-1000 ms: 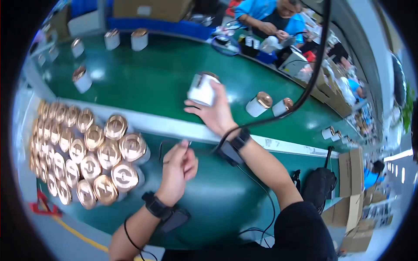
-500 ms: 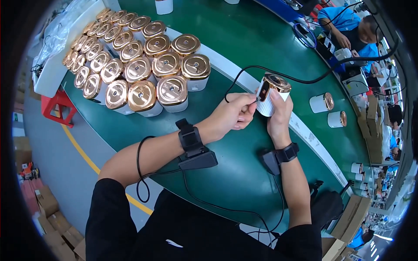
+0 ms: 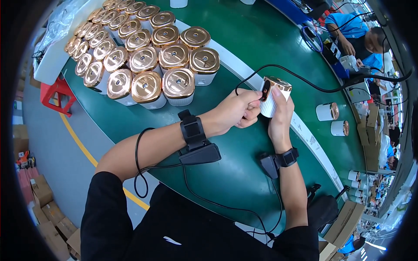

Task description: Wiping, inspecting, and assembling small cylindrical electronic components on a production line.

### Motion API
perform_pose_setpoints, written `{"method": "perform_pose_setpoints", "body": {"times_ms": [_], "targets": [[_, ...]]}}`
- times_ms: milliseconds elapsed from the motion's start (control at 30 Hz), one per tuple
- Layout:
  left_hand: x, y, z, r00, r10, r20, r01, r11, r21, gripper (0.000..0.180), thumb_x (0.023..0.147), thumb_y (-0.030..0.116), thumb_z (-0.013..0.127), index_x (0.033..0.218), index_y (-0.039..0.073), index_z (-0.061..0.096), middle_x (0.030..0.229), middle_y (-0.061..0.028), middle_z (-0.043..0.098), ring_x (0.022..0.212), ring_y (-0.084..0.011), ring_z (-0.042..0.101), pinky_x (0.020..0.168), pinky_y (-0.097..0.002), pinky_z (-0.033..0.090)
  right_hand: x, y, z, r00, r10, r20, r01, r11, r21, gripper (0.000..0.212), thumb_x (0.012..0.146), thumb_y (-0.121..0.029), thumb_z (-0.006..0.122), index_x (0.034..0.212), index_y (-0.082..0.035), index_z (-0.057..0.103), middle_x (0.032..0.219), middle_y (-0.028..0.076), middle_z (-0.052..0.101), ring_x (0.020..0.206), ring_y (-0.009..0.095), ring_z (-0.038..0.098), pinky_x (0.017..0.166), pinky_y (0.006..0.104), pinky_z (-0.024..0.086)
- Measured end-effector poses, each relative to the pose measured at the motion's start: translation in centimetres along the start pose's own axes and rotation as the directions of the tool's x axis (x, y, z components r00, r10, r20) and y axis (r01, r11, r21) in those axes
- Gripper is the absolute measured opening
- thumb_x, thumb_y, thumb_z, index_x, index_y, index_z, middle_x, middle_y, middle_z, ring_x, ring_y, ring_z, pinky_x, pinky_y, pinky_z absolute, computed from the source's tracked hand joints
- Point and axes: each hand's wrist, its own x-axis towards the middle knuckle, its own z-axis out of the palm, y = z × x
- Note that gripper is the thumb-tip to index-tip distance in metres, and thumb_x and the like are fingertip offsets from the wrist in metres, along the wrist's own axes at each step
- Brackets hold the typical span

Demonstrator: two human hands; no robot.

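Observation:
My right hand (image 3: 281,114) is wrapped round a white ribbed device (image 3: 268,107) with a shiny gold top, holding it tilted above the table. A dark oblong panel with a small orange-red spot is on its left side. My left hand (image 3: 241,109) is closed in a pinch at that panel, its fingertips touching or nearly touching it. A black cable (image 3: 300,78) comes in from the right and loops down behind my left fingers. They appear to grip its end, though the tip is hidden. Both wrists wear black straps with small boxes and thin wires.
Several rows of similar gold-topped white devices (image 3: 178,85) stand at the left on the green table (image 3: 209,174). A white rail (image 3: 311,141) crosses the table; two devices (image 3: 327,112) lie beyond it. A red stool (image 3: 56,96) stands on the floor. A co-worker in blue (image 3: 344,26) works at far right.
The view has shifted a little. The held device has turned slightly, so less of its gold top shows. My left fingers remain at its dark panel, and my right hand keeps its hold.

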Motion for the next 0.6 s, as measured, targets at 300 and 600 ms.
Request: {"method": "perform_pose_setpoints", "body": {"times_ms": [300, 600], "targets": [[-1.1, -1.0, -0.3, 0.996, 0.021, -0.088, -0.035, 0.988, -0.153, 0.040, 0.099, 0.033, 0.042, 0.065, 0.014, 0.035, 0.053, 0.0034, 0.028, 0.042, -0.0082, 0.027, 0.040, -0.0256, 0.019, -0.6, -1.7, 1.0, 0.978, -0.208, 0.019, 0.209, 0.976, -0.068, 0.065, 0.081, -0.012, 0.073, 0.134, -0.002, 0.037, 0.115, 0.011, 0.056, 0.101, 0.017, 0.057, 0.086, 0.0303, 0.048], [-0.4, 0.8, -1.1, 0.935, 0.118, -0.334, -0.178, 0.972, -0.155, 0.037, 0.098, 0.028, 0.041, 0.065, 0.014, 0.035, 0.052, 0.0023, 0.031, 0.042, -0.0085, 0.029, 0.039, -0.0261, 0.019, 6.2, 0.2, -11.5, 0.825, -0.406, -0.393, 0.252, 0.887, -0.387, 0.037, 0.079, -0.012, 0.076, 0.101, -0.005, 0.048, 0.103, 0.008, 0.056, 0.092, 0.013, 0.055, 0.080, 0.0271, 0.046]]}}
